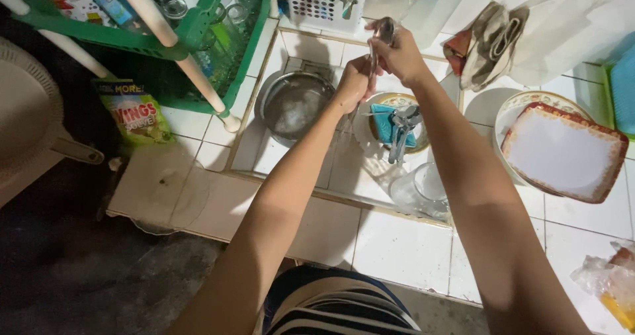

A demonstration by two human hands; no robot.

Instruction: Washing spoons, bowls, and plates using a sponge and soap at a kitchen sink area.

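Nearest the lens: striped dark-and-white garment (337,312) at the person's waist, below both forearms.
Right hand (399,56): fingers curled tight on the shiny metal utensil (383,32), gripping it near its upper end, above the sink.
Left hand (354,83): just beside and below the right one, fingers closed around the lower part of the same utensil, whose exact kind I cannot tell.
Directly under the fingers: round patterned bowl (397,101) holding a teal cloth (385,122) and a grey metal tool (401,128).
Left of the fingers: round steel pot (294,103) with wet residue, standing in the white tiled sink (264,156).
Below the fingers, nearer the person: clear glass (423,189) by the sink's edge.
Right of the fingers: rectangular white plate with a red patterned rim (562,151) on the white tiled counter (403,249).
Above the fingers: white perforated plastic basket (321,3).
Far left: green plastic rack (198,27); green snack packet (135,110) below it.
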